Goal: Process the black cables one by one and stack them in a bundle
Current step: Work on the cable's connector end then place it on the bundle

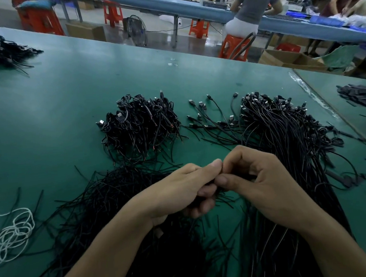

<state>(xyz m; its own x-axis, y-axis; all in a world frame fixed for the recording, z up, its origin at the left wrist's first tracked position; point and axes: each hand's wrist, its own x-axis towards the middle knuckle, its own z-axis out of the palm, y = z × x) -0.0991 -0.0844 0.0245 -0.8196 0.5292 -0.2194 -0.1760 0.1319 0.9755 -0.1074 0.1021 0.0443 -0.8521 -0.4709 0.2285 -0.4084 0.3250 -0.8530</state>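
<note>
Green table (69, 91); contents listed left to right.

- Far left, back: tangled heap of black cables (3, 52), well apart from everything else.
- Near left edge: loose coil of white cord (11, 234), lying flat.
- Left of centre, near side: spread of cut black strands (92, 206), fanned out beneath the left forearm.
- Centre, beyond the hands: bundle (139, 123) of looped black cables, plugs uppermost, bare wire ends pointing toward the person.
- Left hand (180, 189): fingers curled, thumb forward, gripping one thin black cable (222, 196) just above the table.
- Right hand (259, 187): fingers curled, thumb and forefinger pinching the same cable; the thumb tips of both hands touch.
- Right of centre: a few single plugged leads (208, 115), lying between the bundle and the long pile.
- Right: long pile (283, 133) of straight black cables, plugs at the far end, running back under the right forearm.
- Far right: dark flat strips (358, 97) on the adjoining surface.
- Background: orange stool (234, 46) with a seated person (253, 7).
</note>
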